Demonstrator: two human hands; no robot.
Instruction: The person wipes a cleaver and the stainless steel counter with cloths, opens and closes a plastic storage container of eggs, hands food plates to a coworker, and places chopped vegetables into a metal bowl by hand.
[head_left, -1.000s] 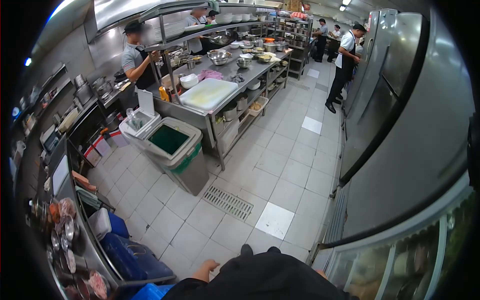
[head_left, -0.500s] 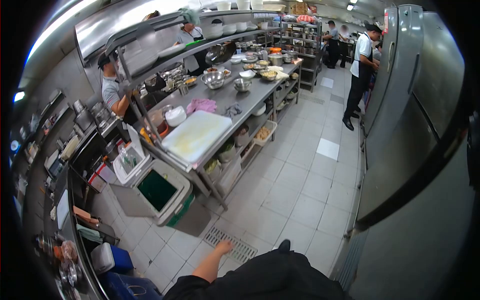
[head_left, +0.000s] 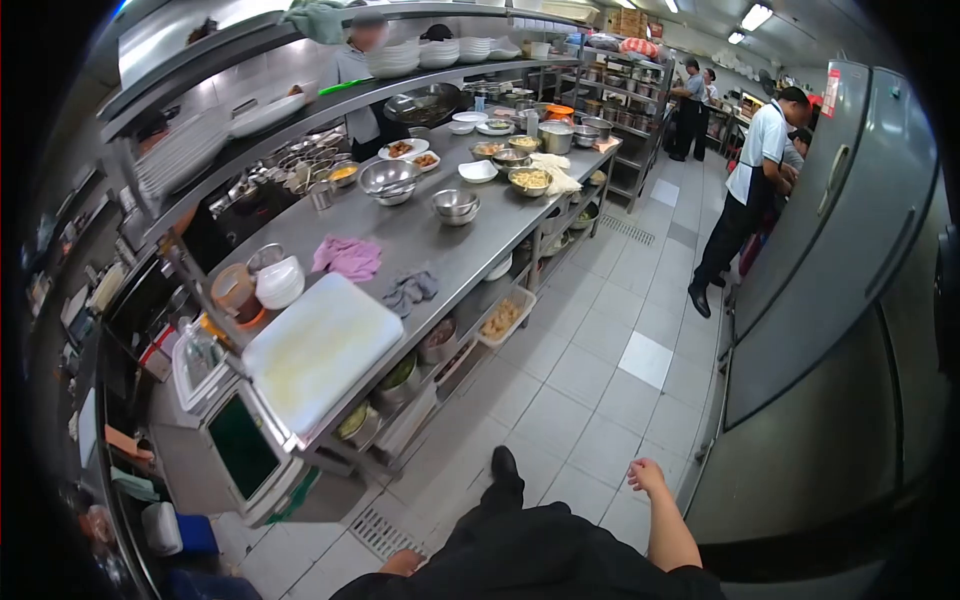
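My right hand (head_left: pixel 645 475) hangs over the tiled floor at the lower right, its fingers loosely curled with nothing visible in them. Low in the view, my left hand (head_left: pixel 404 562) shows only in part beside my dark clothing, above the floor grate (head_left: pixel 385 535); its fingers are hidden. Neither hand touches anything that I can see. To the left stands the steel counter (head_left: pixel 420 250), with a white cutting board (head_left: pixel 322 350) at its near end. A pink cloth (head_left: pixel 347 258) and a grey cloth (head_left: pixel 410 292) lie beyond the board.
A bin (head_left: pixel 243 450) stands under the counter's near end. Steel refrigerators (head_left: pixel 830 240) line the right side. Near them a person in a white shirt (head_left: pixel 762 150) stands in the aisle. Another person (head_left: pixel 352 70) is behind the counter, and more people stand farther back.
The view has moved forward along the aisle, so counter, bin and refrigerators look closer. My right forearm has come into view, and my left hand has dropped lower. One shoe is now farther forward.
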